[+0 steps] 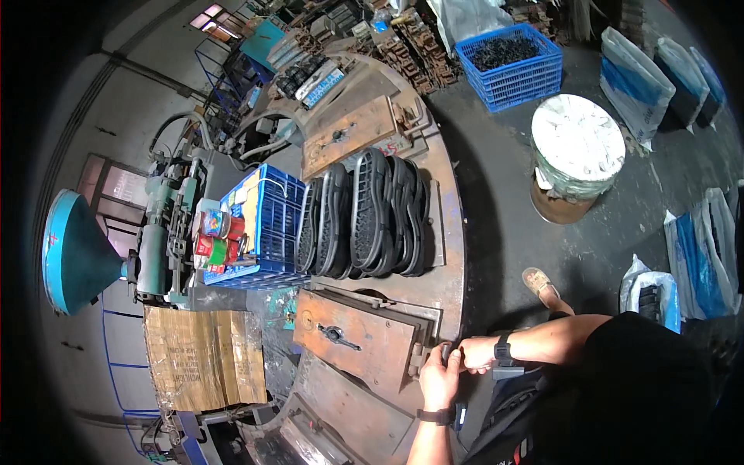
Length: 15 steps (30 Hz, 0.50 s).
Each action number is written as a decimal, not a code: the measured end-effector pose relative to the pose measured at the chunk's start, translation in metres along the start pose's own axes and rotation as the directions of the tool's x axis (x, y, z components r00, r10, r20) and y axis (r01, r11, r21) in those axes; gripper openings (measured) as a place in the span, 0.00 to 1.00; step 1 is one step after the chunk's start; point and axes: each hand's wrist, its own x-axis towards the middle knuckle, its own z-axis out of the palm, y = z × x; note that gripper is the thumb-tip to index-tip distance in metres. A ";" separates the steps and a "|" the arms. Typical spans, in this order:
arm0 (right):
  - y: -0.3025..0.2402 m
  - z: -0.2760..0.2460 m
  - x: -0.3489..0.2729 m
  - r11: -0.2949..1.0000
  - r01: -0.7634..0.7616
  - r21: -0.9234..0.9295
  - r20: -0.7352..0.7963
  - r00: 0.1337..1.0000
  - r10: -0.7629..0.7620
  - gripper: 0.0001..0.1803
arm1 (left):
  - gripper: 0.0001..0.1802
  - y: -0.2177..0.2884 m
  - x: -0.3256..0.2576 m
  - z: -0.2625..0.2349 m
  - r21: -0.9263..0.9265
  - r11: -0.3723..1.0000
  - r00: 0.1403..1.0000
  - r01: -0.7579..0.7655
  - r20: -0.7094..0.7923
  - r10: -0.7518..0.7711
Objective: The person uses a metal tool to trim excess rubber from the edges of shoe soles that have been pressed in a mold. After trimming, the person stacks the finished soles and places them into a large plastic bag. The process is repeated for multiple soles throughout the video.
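A rusty metal mould (364, 341), a flat plate with a dark fitting in its middle, lies closed at the edge of the round metal table. My left hand (439, 381) is closed around a short dark handle (446, 352) beside the mould's clamp end. Touching or almost touching it, my right hand (477, 353) is curled closed; what its fingers hold, if anything, is hidden. Beyond the mould, several black shoe soles (372, 213) stand on edge in a row.
Left of the soles is a blue crate (267, 225) with tape rolls and cans on it. Further moulds (349, 138) lie around the table. A teal hopper machine stands left. On the floor are a white-topped drum (577, 147), a blue basket (511, 66) and bags (651, 298).
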 end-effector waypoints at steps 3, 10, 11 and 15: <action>-0.008 0.004 -0.006 0.999 -0.034 0.013 0.021 0.999 0.034 0.14 | 0.23 -0.014 -0.001 0.001 -0.028 0.999 0.999 -0.033 -0.018 0.032; -0.073 0.014 -0.050 0.986 -0.105 0.127 0.234 0.969 0.073 0.12 | 0.24 0.001 -0.010 -0.034 -0.201 0.979 0.997 0.034 -0.066 -0.048; -0.067 0.006 -0.051 0.995 -0.052 0.080 0.216 0.976 0.034 0.11 | 0.24 0.008 -0.008 -0.036 -0.212 0.977 0.996 -0.022 -0.086 0.003; -0.125 0.001 -0.081 0.936 0.177 -0.305 0.207 0.971 -0.116 0.08 | 0.28 0.018 -0.016 -0.102 -0.326 0.942 0.996 -0.080 -0.053 0.066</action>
